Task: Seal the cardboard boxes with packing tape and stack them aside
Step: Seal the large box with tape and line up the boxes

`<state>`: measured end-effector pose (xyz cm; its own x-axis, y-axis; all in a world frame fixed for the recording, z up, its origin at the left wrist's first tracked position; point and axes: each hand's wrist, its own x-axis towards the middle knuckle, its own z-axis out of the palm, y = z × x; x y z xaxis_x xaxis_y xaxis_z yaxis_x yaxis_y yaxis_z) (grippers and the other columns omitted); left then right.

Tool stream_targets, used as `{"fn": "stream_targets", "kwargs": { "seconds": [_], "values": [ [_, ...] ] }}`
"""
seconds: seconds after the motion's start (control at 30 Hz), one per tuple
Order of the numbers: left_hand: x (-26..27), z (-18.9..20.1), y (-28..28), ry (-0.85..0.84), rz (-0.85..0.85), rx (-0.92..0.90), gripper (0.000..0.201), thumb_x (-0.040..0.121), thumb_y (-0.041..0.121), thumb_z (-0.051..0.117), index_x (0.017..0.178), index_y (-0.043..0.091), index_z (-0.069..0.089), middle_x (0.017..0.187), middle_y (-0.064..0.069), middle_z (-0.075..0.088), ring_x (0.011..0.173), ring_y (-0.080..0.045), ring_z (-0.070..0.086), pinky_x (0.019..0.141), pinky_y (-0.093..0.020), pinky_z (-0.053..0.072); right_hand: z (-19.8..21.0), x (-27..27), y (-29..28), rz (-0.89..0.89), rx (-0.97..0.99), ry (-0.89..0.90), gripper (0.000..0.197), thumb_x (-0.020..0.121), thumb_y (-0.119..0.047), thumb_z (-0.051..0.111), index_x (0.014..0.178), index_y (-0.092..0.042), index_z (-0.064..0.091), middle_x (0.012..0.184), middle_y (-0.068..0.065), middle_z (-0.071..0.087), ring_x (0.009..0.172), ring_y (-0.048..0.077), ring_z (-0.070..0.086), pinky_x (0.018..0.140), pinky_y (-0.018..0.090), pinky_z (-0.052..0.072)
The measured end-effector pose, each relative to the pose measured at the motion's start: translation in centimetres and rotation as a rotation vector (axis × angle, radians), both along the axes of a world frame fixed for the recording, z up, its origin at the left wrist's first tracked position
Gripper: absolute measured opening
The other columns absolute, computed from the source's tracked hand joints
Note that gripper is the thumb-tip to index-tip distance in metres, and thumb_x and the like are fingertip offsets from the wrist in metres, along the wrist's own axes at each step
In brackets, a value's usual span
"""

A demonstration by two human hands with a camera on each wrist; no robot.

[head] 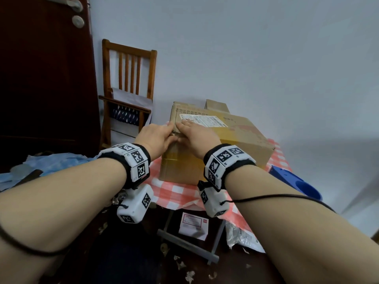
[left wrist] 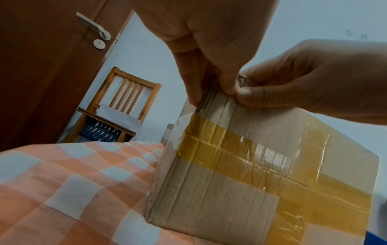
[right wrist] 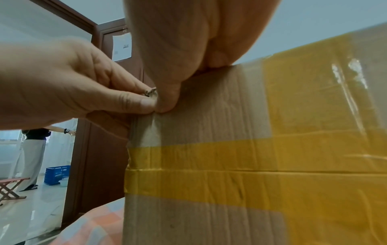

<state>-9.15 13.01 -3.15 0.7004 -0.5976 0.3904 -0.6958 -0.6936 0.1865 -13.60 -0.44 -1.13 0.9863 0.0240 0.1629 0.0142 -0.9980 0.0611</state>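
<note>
Cardboard box [head: 215, 146] sits directly beneath both hands, its long axis running away rightward. Left hand [head: 155, 138] and right hand [head: 194, 136] meet at its near top corner, each pinching a tape end [right wrist: 150, 92] there.

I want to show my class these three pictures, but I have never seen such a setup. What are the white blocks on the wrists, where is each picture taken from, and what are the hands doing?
No machine here: a person works with two bare hands. The white blocks are wrist cameras with printed markers. The wide picture comes from a camera on the person's head; the other two look along each hand from the wrists.

A cardboard box stands on a table with a checked cloth. Yellow tape already crosses its near side. The left hand and the right hand meet at the box's top near corner, their fingertips pinching something small there, possibly a tape end; it is too small to tell. A wooden chair stands behind.
</note>
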Motion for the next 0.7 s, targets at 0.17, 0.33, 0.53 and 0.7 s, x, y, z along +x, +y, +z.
{"fn": "stream_targets", "kwargs": {
  "seconds": [0.17, 0.33, 0.53, 0.7],
  "values": [
    [0.6, -0.2, -0.2, -0.031, -0.018, 0.003, 0.046, 0.098, 0.035, 0.044, 0.139, 0.013, 0.045, 0.116, -0.013, 0.064, 0.105, -0.031, 0.058, 0.087, -0.035, 0.041, -0.1, 0.0, 0.2, 0.010, -0.010, -0.041, 0.045, 0.101, -0.024, 0.041, 0.144, -0.014, 0.035, 0.150, 0.006, 0.035, 0.139, 0.021, 0.030, 0.108, 0.032, 0.029],
    [0.9, -0.9, -0.1, 0.015, -0.029, -0.080, 0.045, 0.096, 0.036, 0.049, 0.137, 0.020, 0.045, 0.108, -0.014, 0.067, 0.099, -0.034, 0.061, 0.084, -0.037, 0.046, 0.0, 0.1, 0.4, -0.002, -0.008, -0.033, 0.045, 0.099, -0.022, 0.044, 0.143, -0.015, 0.036, 0.146, 0.006, 0.040, 0.134, 0.023, 0.037, 0.104, 0.033, 0.034],
    [0.4, -0.6, 0.1, -0.015, -0.056, -0.069, 0.046, 0.098, 0.032, 0.045, 0.142, 0.019, 0.041, 0.117, -0.013, 0.064, 0.104, -0.033, 0.059, 0.088, -0.037, 0.044, -0.2, -0.1, 0.5, -0.027, -0.011, -0.022, 0.048, 0.100, -0.025, 0.043, 0.145, -0.015, 0.031, 0.152, 0.007, 0.031, 0.141, 0.022, 0.027, 0.112, 0.033, 0.023],
    [-0.9, -0.5, -0.3, 0.006, 0.048, -0.036, 0.048, 0.098, 0.035, 0.043, 0.143, 0.020, 0.033, 0.131, -0.008, 0.052, 0.110, -0.030, 0.056, 0.085, -0.040, 0.048, -0.2, -2.4, -0.4, -0.040, 0.086, -0.074, 0.068, 0.097, -0.017, 0.047, 0.152, -0.011, 0.008, 0.160, 0.005, 0.005, 0.147, 0.018, 0.000, 0.117, 0.033, -0.004]
  ]
}}
